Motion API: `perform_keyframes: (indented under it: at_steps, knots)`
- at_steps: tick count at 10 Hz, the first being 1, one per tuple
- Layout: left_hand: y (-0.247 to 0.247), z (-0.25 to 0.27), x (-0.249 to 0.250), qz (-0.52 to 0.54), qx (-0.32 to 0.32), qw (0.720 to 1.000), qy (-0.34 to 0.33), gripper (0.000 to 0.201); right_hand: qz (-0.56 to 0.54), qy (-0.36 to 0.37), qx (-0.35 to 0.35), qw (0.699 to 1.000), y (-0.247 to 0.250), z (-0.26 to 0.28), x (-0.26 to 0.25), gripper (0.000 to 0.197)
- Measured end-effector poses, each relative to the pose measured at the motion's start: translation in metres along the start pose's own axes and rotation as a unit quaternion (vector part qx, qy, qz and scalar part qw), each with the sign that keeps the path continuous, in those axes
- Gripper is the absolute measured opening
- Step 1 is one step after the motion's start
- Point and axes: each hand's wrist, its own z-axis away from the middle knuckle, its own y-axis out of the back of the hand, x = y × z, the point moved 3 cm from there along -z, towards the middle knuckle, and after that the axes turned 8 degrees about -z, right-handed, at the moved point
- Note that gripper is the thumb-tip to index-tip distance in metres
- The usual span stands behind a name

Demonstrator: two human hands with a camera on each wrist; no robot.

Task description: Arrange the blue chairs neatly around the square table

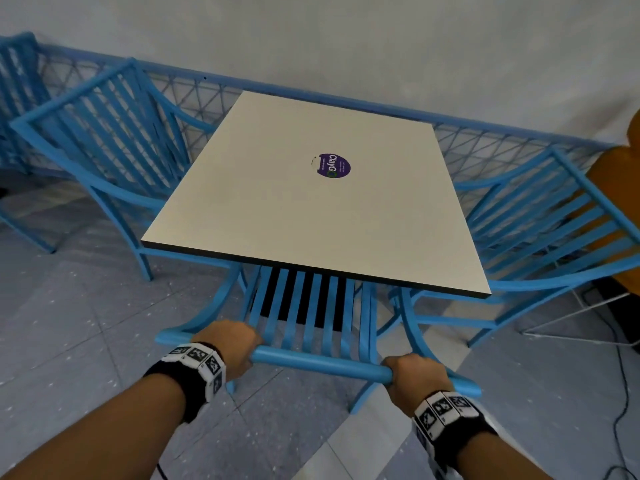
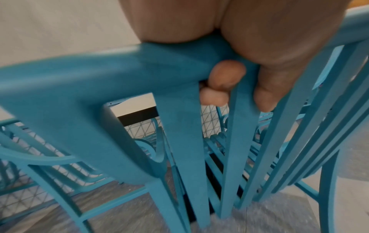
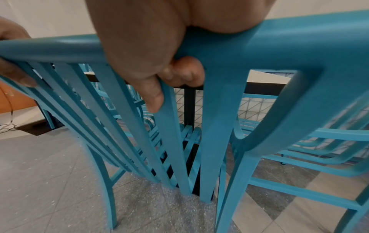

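Observation:
A blue slatted chair [image 1: 311,327] stands at the near side of the square white table [image 1: 277,202], its seat tucked under the tabletop. My left hand [image 1: 232,344] grips the chair's top rail [image 1: 322,362] near its left end, fingers [image 2: 225,77] curled round the bar. My right hand [image 1: 415,375] grips the same rail [image 3: 299,36] near its right end, thumb [image 3: 151,94] down a slat. A second blue chair [image 1: 104,133] sits at the table's left side. A third blue chair [image 1: 540,230] sits at the right side.
A blue lattice fence [image 1: 207,91] runs behind the table along a pale wall. Another blue chair [image 1: 17,98] stands at the far left. An orange object [image 1: 616,188] and black cables [image 1: 620,375] lie at the right on the grey tiled floor [image 1: 69,323].

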Motion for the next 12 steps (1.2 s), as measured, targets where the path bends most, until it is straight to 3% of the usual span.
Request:
perform_keyframes:
  at_steps: [2,4,7,9,10,11,12]
  knots:
    - [-0.015,0.002,-0.016,0.003,0.001,0.999,0.035,0.025,0.007,0.012,0.001,1.000,-0.007,0.003,-0.015,0.021]
    - [-0.018,0.001,-0.016,0.009,0.004,1.000,0.030,0.022,0.016,0.023,0.008,1.000,-0.005,0.004,-0.017,0.020]
    - [-0.014,-0.006,-0.017,-0.005,-0.043,0.998,0.036,0.021,0.017,0.037,0.010,0.999,-0.002,0.001,-0.016,0.022]
    - [-0.013,0.003,-0.009,-0.025,-0.004,0.998,0.061,0.028,0.027,0.008,0.045,0.999,-0.004,0.001,-0.019,0.019]
    - [-0.014,0.017,0.001,-0.032,0.044,0.995,0.078,0.044,-0.004,0.014,0.101,0.995,-0.013,0.014,-0.026,0.043]
    - [-0.028,0.043,0.010,-0.005,0.108,0.991,0.077,0.069,-0.013,0.068,0.193,0.979,-0.027,0.045,-0.036,0.079]
    - [-0.055,0.073,0.023,-0.029,0.227,0.971,0.068,0.096,-0.012,0.114,0.241,0.964,-0.049,0.079,-0.039,0.098]
